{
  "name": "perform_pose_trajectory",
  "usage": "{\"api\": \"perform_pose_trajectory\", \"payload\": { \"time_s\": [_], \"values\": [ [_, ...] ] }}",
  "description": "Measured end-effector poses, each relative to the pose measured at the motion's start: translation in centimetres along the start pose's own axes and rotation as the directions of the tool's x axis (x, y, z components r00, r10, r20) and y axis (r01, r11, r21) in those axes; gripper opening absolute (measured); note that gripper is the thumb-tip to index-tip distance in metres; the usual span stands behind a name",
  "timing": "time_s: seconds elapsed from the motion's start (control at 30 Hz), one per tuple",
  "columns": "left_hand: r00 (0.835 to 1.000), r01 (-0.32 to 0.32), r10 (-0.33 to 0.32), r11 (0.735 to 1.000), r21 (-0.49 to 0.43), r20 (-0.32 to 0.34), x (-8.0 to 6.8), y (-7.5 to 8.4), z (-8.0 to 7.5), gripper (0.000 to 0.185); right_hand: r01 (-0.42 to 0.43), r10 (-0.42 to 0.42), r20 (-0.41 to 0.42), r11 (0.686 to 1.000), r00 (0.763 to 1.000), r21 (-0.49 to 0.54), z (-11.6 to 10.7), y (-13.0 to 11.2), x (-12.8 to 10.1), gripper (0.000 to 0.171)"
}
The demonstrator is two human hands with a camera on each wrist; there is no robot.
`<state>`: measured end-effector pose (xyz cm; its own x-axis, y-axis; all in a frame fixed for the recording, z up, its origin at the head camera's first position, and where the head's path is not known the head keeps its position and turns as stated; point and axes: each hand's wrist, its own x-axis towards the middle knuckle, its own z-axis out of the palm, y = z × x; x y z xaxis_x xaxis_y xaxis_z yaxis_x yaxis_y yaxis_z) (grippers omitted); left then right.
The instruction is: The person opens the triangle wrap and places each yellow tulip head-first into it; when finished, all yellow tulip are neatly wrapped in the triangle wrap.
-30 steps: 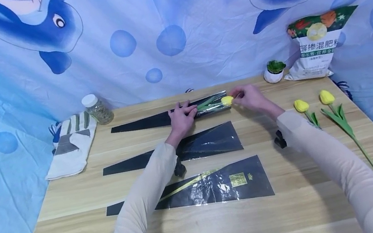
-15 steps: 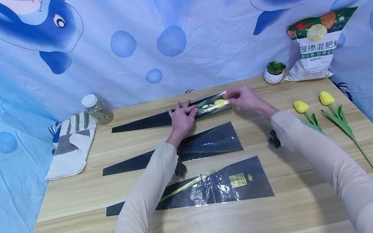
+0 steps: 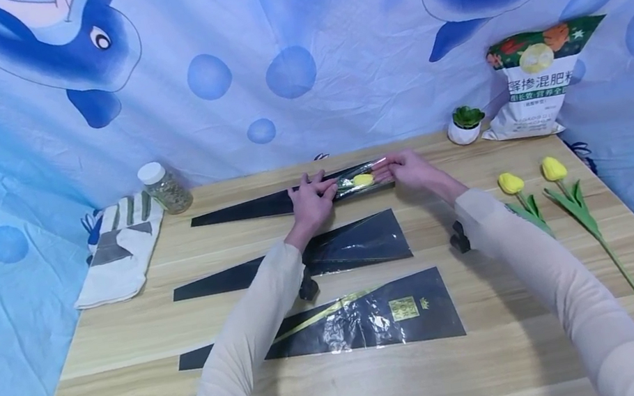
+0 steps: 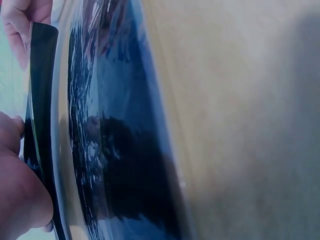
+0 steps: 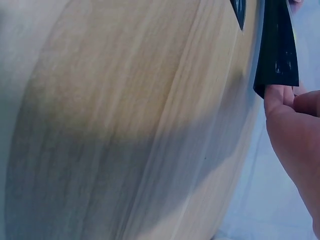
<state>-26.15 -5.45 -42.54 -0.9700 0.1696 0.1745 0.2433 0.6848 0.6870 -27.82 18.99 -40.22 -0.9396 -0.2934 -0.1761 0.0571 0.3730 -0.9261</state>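
Note:
Along the back of the table lies a long tapered black flower sleeve with a clear front. Inside its wide right end is an artificial yellow tulip, its head short of the mouth. My left hand holds the sleeve near its middle; in the left wrist view its thumb lies against the sleeve's edge. My right hand reaches into the sleeve's mouth, straight fingers close behind the tulip head. The right wrist view shows the sleeve's raised end over those fingers; their tips are hidden there.
Two more sleeves, one plain and one gold-printed, lie nearer. Two yellow tulips, one inner and one outer, lie right. Gloves, a jar, a potted succulent and a fertilizer bag stand around.
The yellow tulip has slid left, deeper into the sleeve. My right hand has followed it, its fingers now inside the mouth. My left hand has stayed in place.

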Motion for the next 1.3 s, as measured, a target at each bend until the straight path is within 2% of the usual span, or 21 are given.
{"api": "perform_pose_trajectory", "payload": {
  "time_s": [0.1, 0.27, 0.37, 0.53, 0.63, 0.77, 1.0, 1.17, 1.3],
  "values": [
    [1.000, 0.004, -0.004, 1.000, 0.009, -0.010, 0.1, -0.2, 0.0, 0.025, 0.000, 0.000, 0.010, 1.000, 1.000, -0.013, -0.1, 0.0, 0.0, 0.040],
    [1.000, 0.014, -0.013, 1.000, 0.021, -0.028, 0.1, -0.4, -0.1, 0.025, -0.002, 0.001, -0.045, 1.000, 0.999, -0.006, -0.5, -0.4, -0.8, 0.040],
    [0.999, 0.006, -0.005, 0.999, 0.041, -0.041, 0.3, -0.3, -0.4, 0.026, 0.029, -0.030, -0.070, 0.999, 0.997, -0.015, -1.3, -1.0, -1.7, 0.039],
    [0.999, -0.021, 0.025, 0.995, 0.093, -0.035, 0.9, 0.5, -1.4, 0.035, 0.087, -0.099, -0.096, 0.988, 0.990, -0.126, -2.6, -2.4, -3.8, 0.035],
    [0.998, -0.058, 0.060, 0.987, 0.149, -0.012, 0.5, 1.1, -2.2, 0.042, 0.107, -0.127, -0.102, 0.978, 0.987, -0.178, -2.9, -2.8, -5.2, 0.031],
    [0.993, -0.113, 0.105, 0.977, 0.179, 0.051, -1.3, 2.1, -3.4, 0.046, 0.123, -0.146, -0.092, 0.968, 0.985, -0.217, -2.8, -2.8, -6.9, 0.028],
    [0.967, -0.167, 0.133, 0.975, 0.149, 0.218, -6.3, 4.8, -5.7, 0.042, 0.103, -0.125, -0.069, 0.959, 0.990, -0.266, -3.2, -2.3, -10.0, 0.025],
    [0.941, -0.113, 0.081, 0.990, 0.080, 0.328, -9.1, 5.7, -5.7, 0.046, 0.061, -0.075, -0.047, 0.966, 0.996, -0.252, -2.9, -1.6, -12.0, 0.024],
    [0.940, -0.071, 0.046, 0.996, 0.062, 0.338, -10.1, 5.6, -5.3, 0.048, 0.040, -0.046, -0.019, 0.970, 0.999, -0.241, -2.5, -1.4, -12.9, 0.024]
  ]
}}
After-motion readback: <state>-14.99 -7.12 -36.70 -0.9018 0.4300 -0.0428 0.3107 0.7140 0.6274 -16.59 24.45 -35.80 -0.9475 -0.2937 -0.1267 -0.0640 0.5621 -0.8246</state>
